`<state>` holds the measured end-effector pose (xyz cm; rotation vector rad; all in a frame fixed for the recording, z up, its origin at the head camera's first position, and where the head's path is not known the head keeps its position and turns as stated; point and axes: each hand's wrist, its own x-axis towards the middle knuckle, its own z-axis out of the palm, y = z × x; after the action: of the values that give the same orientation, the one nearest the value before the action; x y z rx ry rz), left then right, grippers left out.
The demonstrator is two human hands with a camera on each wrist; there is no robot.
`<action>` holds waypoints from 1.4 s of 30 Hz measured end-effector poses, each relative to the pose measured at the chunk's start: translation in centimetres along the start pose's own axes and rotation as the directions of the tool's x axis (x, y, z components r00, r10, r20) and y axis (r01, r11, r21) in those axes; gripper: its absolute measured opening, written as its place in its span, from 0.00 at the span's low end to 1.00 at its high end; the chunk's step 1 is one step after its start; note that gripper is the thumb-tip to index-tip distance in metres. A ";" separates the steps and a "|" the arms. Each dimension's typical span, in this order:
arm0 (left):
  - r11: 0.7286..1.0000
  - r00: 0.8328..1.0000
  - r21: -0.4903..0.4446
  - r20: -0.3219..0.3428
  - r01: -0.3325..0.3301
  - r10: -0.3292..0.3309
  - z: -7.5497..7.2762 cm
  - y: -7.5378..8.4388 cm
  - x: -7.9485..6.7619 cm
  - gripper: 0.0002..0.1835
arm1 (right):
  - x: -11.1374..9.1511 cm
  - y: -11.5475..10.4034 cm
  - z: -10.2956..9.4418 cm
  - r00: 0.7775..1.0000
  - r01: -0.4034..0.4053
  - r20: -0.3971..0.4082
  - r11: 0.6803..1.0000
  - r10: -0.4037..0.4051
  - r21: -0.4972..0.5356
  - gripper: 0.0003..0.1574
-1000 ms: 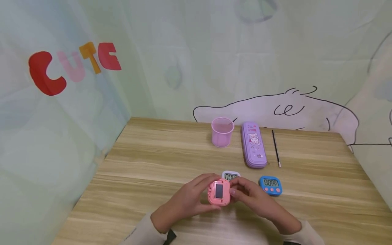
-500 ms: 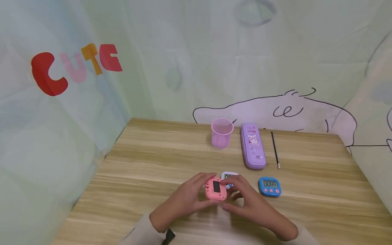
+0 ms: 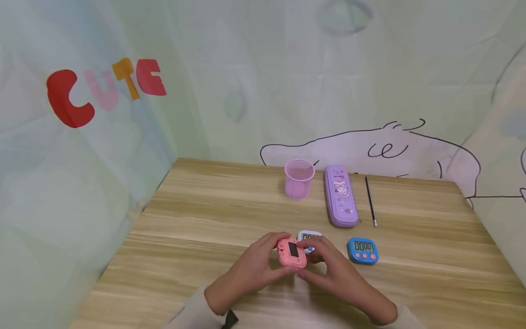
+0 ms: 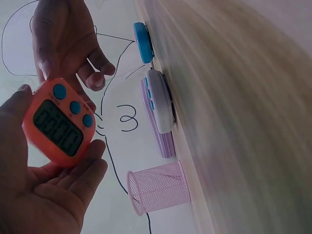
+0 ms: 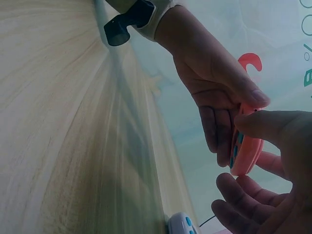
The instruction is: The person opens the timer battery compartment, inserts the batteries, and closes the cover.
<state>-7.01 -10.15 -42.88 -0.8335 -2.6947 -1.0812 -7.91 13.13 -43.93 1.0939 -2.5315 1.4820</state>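
My left hand (image 3: 256, 260) holds a pink digital timer (image 3: 291, 256) above the table, its back turned to the head view. The left thumb and fingers grip the timer by opposite edges. In the left wrist view its front shows a display and blue buttons (image 4: 75, 107). My right hand (image 3: 341, 272) pinches the same timer at its right side, with the index fingertip on the back and the thumb low at the edge. Just behind lies a white timer (image 3: 306, 234), partly hidden by the right hand. To the right, a blue timer (image 3: 363, 251) rests on the table.
Towards the back of the wooden table (image 3: 205, 205) stands a pink mesh pen holder (image 3: 297, 185). A purple pencil case (image 3: 342, 201) lies beside it, then a black pencil (image 3: 370, 201). Printed cloth walls (image 3: 230, 91) border the table behind and on the left.
The pink timer has tilted in my left hand. My right index finger has moved from the timer's right edge onto its back, and the right thumb has shifted to the lower edge.
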 end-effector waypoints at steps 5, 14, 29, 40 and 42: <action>0.999 0.999 -0.039 -0.036 0.001 -0.003 0.3 -0.1 0.1 0.40 | 0.0 0.1 0.0 1.000 -0.015 -0.021 0.996 0.013 -0.093 0.30; 0.993 0.996 -0.091 -0.052 -0.076 0.072 0.1 -0.2 0.2 0.48 | 0.2 0.5 -0.3 0.997 -0.049 -0.054 0.999 0.047 -0.020 0.23; 0.981 0.966 0.025 -0.167 -0.194 0.195 0.2 -0.7 0.4 0.42 | -0.1 0.0 -0.2 0.979 -0.191 -0.009 0.928 0.204 0.320 0.19; 0.978 0.975 0.092 -0.105 -0.185 0.195 -0.6 -0.9 0.0 0.40 | 0.1 -0.2 0.0 0.989 -0.123 -0.053 0.967 0.137 0.222 0.36; 0.976 0.976 0.102 -0.085 -0.190 0.199 -0.8 -0.8 0.1 0.40 | 0.2 -0.2 -0.3 0.995 -0.074 -0.056 0.979 0.086 0.188 0.42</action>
<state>-7.59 -11.16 -42.76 -0.9795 -2.5024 -0.9196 -8.09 13.16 -43.58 0.9566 -2.4628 1.7743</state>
